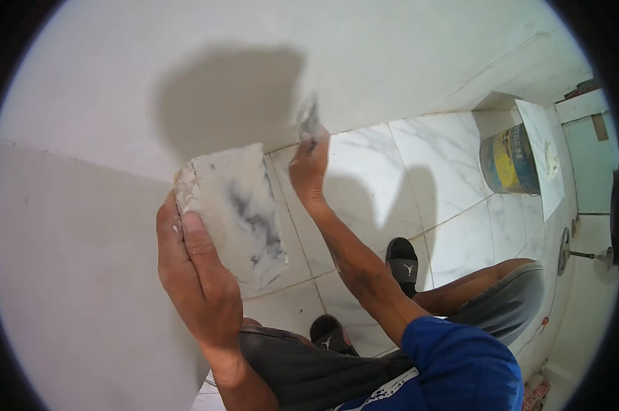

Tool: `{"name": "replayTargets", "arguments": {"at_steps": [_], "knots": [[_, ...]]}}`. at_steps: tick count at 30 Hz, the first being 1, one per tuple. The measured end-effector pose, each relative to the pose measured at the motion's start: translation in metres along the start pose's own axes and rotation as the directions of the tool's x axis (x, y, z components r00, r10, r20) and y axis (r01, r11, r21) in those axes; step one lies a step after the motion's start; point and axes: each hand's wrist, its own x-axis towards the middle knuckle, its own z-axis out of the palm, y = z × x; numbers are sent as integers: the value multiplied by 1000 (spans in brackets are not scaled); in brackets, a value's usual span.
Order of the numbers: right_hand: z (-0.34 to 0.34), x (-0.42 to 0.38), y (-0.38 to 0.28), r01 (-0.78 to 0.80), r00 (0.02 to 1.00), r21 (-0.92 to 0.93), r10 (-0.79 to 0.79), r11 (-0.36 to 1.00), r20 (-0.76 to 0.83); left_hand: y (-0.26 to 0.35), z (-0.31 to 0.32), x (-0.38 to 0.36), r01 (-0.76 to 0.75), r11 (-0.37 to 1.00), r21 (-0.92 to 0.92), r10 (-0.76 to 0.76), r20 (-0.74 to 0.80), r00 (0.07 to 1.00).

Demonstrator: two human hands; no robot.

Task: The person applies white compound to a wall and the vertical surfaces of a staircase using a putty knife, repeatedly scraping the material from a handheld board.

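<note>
My left hand (203, 274) grips a flat rectangular board (278, 257) smeared with white putty, thumb on top and fingers at its left edge. Grey streaks show through the putty in the middle of its face. My right hand (311, 168) is closed round a putty knife (310, 116), whose blade is blurred and coated with pale filler. The blade points up at the white wall (392, 61), just above where the wall meets the floor. Shadows of the hand and board fall on the wall.
White marbled tiles (364, 157) cover the floor. To the right stands a yellow and grey bucket (508, 161) with a white sheet (539, 157) at its top. My feet, in black slippers (402, 264), are on the tiles. A fan-like stand (582, 255) is at the far right.
</note>
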Motion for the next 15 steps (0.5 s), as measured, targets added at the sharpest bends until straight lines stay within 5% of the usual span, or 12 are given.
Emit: {"name": "replayTargets", "arguments": {"at_steps": [2, 5, 8, 9, 12, 15], "knots": [[-12, 3, 2, -430, 898, 45, 432, 902, -82, -1, 0, 1, -4, 1000, 0, 4, 6, 1000], [7, 16, 39, -422, 770, 578, 613, 698, -178, -3, 1, 2, -11, 1000, -1, 11, 12, 1000], [36, 29, 42, -414, 842, 476, 525, 776, -124, -5, 0, 2, -21, 1000, 7, 21, 5, 1000], [33, 38, -3, -539, 770, 402, 626, 740, -122, -5, -1, 2, -8, 1000, 20, 8, -1, 1000], [52, 29, -32, -286, 899, 52, 287, 957, -330, -4, -2, 4, 28, 1000, -6, -28, -9, 1000], [24, 19, -65, -326, 930, 182, 349, 928, -114, -6, -1, 6, 20, 1000, 6, -20, -15, 1000]]}}
